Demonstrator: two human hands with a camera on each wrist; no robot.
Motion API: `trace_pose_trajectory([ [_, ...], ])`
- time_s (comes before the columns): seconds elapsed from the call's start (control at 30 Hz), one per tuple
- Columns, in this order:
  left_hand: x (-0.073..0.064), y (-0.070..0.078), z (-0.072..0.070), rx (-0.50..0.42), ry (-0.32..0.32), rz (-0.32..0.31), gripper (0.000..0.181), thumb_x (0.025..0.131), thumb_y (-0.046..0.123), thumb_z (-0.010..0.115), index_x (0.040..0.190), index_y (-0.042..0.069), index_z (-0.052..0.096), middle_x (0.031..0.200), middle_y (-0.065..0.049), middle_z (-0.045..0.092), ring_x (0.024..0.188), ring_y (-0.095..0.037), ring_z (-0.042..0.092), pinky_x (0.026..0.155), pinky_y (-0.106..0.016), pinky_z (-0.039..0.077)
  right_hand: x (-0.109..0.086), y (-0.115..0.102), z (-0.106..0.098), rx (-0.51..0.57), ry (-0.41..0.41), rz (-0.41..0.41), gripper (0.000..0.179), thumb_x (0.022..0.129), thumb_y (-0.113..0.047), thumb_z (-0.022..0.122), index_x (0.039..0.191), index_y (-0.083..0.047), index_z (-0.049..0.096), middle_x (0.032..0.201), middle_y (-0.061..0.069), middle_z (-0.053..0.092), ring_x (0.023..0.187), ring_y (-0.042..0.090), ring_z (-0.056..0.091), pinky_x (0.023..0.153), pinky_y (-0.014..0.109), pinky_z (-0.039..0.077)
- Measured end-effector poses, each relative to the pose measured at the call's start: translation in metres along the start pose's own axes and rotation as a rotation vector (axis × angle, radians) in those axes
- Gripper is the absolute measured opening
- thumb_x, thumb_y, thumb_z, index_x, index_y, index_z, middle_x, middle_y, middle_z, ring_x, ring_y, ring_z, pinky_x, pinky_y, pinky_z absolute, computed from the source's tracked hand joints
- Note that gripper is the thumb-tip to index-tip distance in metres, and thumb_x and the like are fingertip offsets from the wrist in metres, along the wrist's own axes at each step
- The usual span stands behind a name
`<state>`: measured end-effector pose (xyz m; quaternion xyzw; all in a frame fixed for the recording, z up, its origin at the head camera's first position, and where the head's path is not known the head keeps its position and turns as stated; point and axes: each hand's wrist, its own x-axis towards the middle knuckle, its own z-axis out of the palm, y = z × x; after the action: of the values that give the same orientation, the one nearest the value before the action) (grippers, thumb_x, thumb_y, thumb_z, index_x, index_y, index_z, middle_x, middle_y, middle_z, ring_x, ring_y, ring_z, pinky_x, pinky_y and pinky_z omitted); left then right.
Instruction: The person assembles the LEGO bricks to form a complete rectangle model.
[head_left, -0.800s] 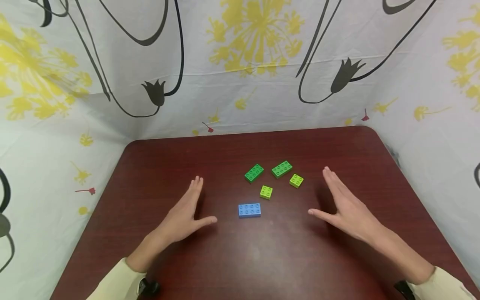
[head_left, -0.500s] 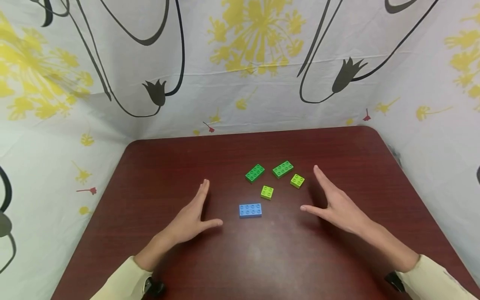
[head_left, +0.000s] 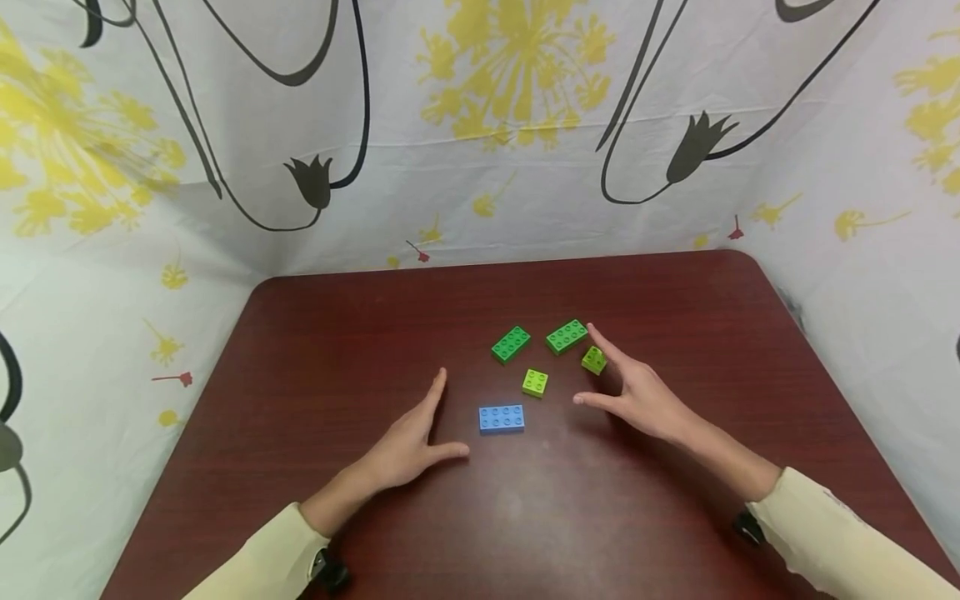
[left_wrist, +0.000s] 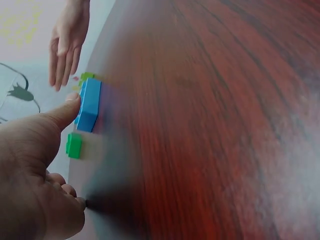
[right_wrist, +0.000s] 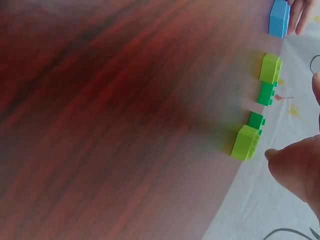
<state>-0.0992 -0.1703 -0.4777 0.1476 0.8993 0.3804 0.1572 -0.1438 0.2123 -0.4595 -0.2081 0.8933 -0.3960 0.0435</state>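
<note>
A blue toy brick lies on the dark red table. Just left of it is my left hand, thumb spread from straight fingers, holding nothing. My right hand is stretched over the table beside the right-hand lime brick, partly covering it in the head view; whether they touch cannot be told. Its thumb points toward the other lime brick. Two longer green bricks lie farther back: one on the left, one on the right near my right fingertips. In the left wrist view, my left thumb overlaps the blue brick.
A white cloth with yellow flowers and dark stems hangs behind and beside the table. Both sleeves are pale, and a dark device is worn at the left wrist, another at the right.
Both hands have moved inward toward the bricks, the left one rightward and the right one leftward. The right hand has come in front of a lime brick. The bricks have stayed in place.
</note>
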Motion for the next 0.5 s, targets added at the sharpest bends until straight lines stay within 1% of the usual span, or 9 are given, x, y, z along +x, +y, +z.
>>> trace_pose_trajectory([
  [0.07,0.001,0.002,0.003,0.009,-0.001,0.011,0.119,0.092,0.041,0.085,0.172,0.016,0.0,0.177,-0.006,0.01,0.161,-0.024,0.017,0.126,-0.052,0.025,0.006,0.0,0.002,0.035,-0.006,-0.015,0.109,0.091,-0.032,0.088,0.172,-0.018,0.017,0.173,0.017,0.026,0.148,0.046,0.043,0.108,0.062,0.047],
  [0.13,0.003,0.004,0.005,0.018,-0.006,0.026,0.117,0.093,0.039,0.085,0.172,0.015,0.002,0.176,-0.009,0.012,0.16,-0.025,0.018,0.126,-0.052,0.026,0.013,0.0,0.004,0.069,-0.01,-0.03,0.106,0.091,-0.029,0.088,0.171,-0.016,0.021,0.173,0.015,0.026,0.146,0.046,0.046,0.108,0.061,0.047],
  [0.33,0.006,0.008,0.013,0.055,0.003,0.068,0.11,0.094,0.036,0.084,0.172,0.014,0.01,0.175,-0.009,0.02,0.159,-0.026,0.026,0.123,-0.052,0.032,0.031,-0.001,0.011,0.189,-0.04,-0.058,0.092,0.094,-0.021,0.085,0.168,-0.01,0.032,0.171,0.013,0.033,0.147,0.042,0.046,0.111,0.056,0.046],
  [0.5,0.008,0.012,0.019,0.076,0.044,0.087,0.102,0.094,0.035,0.084,0.171,0.013,0.02,0.172,-0.009,0.031,0.155,-0.028,0.036,0.12,-0.053,0.038,0.046,0.0,0.019,0.274,-0.058,-0.081,0.082,0.094,-0.012,0.083,0.164,-0.004,0.039,0.166,0.015,0.042,0.146,0.04,0.047,0.112,0.053,0.045],
])
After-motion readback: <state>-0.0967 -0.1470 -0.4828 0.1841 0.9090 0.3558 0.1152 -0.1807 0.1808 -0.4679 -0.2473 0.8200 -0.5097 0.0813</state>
